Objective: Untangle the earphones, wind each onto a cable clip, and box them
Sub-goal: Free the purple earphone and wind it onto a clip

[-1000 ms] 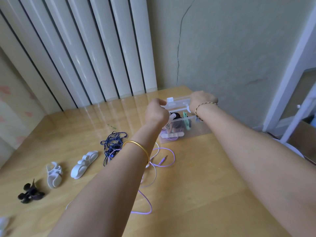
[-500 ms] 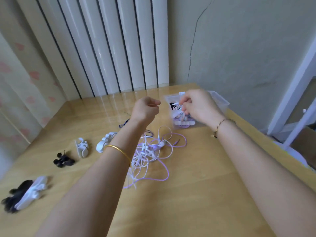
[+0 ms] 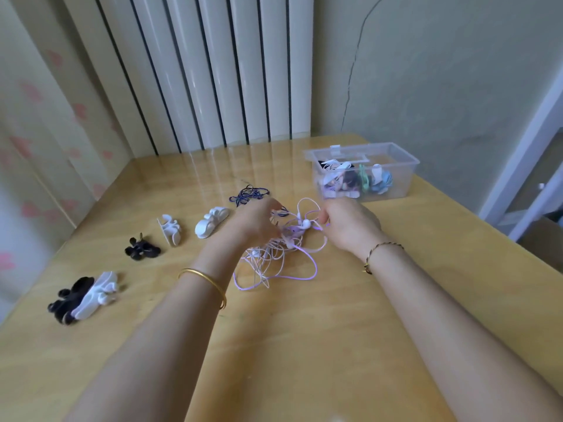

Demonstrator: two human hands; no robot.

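Note:
A tangle of white and purple earphones [image 3: 274,260] lies in the middle of the wooden table [image 3: 304,345]. My left hand [image 3: 254,222] reaches into the tangle's left side with its fingers curled among the cables. My right hand [image 3: 348,225] pinches a cable at the tangle's right side, near a white earbud [image 3: 305,224]. A dark blue earphone bundle [image 3: 248,194] sits just behind my left hand. The clear plastic box [image 3: 406,161] stands open at the back right and holds several wound earphones on clips.
Cable clips lie in a row on the left: a white clip [image 3: 211,222], another white clip [image 3: 170,229], a black clip [image 3: 141,248], and a black and white pair [image 3: 82,296]. Walls close the back; the table's right edge drops off.
Both hands left the clear box and came down to the white and purple tangle. The box now stands on the table at the back right.

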